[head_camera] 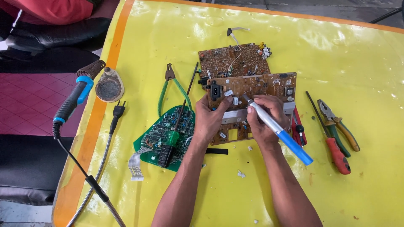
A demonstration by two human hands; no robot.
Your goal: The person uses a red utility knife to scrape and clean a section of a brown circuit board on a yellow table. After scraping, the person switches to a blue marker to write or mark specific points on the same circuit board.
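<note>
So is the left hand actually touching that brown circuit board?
Touching: the head view shows the left hand gripping the brown circuit board's left edge, thumb pressed on its face.

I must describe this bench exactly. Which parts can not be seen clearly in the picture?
Head view only:
- Tip of the blue and white tool: too small, where it meets the brown circuit board.
- Board's lower middle: covered by left hand and right hand.
- Second brown board: partly behind the first.
- Soldering iron cable: cut off by the bottom edge.

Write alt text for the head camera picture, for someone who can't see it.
A right hand presses a white and blue pen-shaped tool onto a brown circuit board that the left hand steadies on a yellow table.
</note>
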